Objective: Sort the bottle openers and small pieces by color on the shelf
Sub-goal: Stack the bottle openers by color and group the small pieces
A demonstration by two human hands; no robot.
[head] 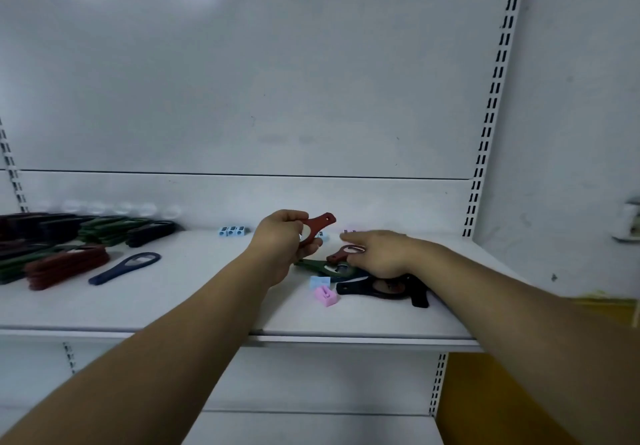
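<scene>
**Forearms [145,372] cross the shelf [180,306] edge, gathering reds**

Pink piece [326,296] lies nearest, beside the mixed pile [360,286]. Left hand [284,237] grips a red opener [320,223] lifted clear, probably bound for the red stack [65,266] far left. Right hand [379,254], fingers straight, presses a second red opener [341,253] on the pile, seemingly to draw it out.

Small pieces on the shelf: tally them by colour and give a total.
Light blue pieces: 5 (a row of three, one behind the left hand, one at the opener pile)
Pink pieces: 2 (one in front, one faint beyond the right hand)
Total: 7
</scene>
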